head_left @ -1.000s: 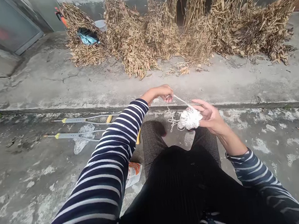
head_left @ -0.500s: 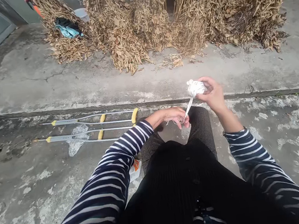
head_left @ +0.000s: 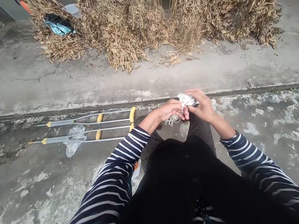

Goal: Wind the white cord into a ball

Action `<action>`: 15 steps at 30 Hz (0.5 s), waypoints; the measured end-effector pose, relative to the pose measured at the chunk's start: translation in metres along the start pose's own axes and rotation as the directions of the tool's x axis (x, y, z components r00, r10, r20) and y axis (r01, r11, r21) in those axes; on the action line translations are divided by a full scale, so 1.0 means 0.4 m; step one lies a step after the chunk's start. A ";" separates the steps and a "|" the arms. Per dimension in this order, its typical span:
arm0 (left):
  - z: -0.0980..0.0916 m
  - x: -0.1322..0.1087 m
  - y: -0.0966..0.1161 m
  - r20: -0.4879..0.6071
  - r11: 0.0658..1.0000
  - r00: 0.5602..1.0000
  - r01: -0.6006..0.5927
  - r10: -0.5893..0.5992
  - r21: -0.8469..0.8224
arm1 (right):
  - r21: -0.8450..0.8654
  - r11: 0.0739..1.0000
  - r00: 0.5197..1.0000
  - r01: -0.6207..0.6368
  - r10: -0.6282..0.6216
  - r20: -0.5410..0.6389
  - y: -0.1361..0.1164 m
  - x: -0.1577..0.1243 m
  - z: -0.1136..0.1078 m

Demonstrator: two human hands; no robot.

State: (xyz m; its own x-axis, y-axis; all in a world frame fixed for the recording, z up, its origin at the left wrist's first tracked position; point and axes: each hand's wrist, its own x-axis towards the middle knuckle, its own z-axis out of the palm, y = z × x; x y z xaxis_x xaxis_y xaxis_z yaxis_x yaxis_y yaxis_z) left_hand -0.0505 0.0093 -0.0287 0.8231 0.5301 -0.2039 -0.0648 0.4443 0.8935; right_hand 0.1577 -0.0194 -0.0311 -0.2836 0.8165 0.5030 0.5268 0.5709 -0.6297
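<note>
No words, numbers or brand marks can be read anywhere; the orange-and-white printed plastic packet (head_left: 136, 167) lies mostly hidden, its print unreadable.

The cracked concrete floor (head_left: 28, 210) holds aluminium crutches (head_left: 55, 140) at left, lying across a clear plastic bag (head_left: 73, 146), with dried plant bundles (head_left: 118, 39) on the far ledge (head_left: 54, 91).

The head camera looks forward and down at both hands (head_left: 187, 107).

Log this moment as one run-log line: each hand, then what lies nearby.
left hand pinches strand | right hand grips white string ball | nearby: aluminium crutches, dried bean stalks
</note>
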 end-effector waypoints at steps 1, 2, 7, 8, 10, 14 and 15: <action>0.006 0.001 0.001 -0.021 1.000 1.000 -0.006 0.006 0.000 | 0.001 1.000 1.000 -0.007 0.007 -0.007 -0.005 -0.002 0.000; 0.011 0.001 0.000 -0.043 1.000 0.999 -0.012 0.012 -0.012 | 0.003 1.000 1.000 -0.014 0.015 -0.011 -0.010 -0.005 0.000; 0.027 -0.002 -0.011 -0.053 0.998 0.998 0.014 -0.017 -0.057 | 0.007 0.998 0.996 -0.063 0.062 0.058 -0.025 -0.027 0.003; 0.029 -0.004 -0.012 -0.037 0.998 0.999 0.018 -0.020 -0.060 | -0.009 0.998 0.996 -0.067 0.068 0.053 -0.024 -0.031 0.007; 0.032 -0.009 -0.011 -0.009 0.997 1.000 0.005 -0.006 -0.076 | -0.059 0.997 0.999 -0.050 0.050 0.002 -0.020 -0.036 0.014; 0.037 -0.021 -0.017 -0.008 0.996 0.999 0.032 -0.033 -0.084 | -0.208 0.978 0.989 0.027 -0.056 -0.137 -0.008 -0.028 0.007; 0.037 -0.023 -0.019 -0.017 0.996 0.998 0.060 -0.061 -0.072 | -0.252 0.967 0.986 0.044 -0.082 -0.144 -0.007 -0.023 -0.003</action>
State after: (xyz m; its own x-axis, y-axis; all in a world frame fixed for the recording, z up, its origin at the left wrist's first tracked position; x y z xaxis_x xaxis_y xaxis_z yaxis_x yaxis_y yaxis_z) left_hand -0.0490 -0.0097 -0.0277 0.8155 0.5144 -0.2651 -0.0562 0.5263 0.8484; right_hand 0.1597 -0.0287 -0.0333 -0.2077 0.7458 0.6329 0.6986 0.5660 -0.4377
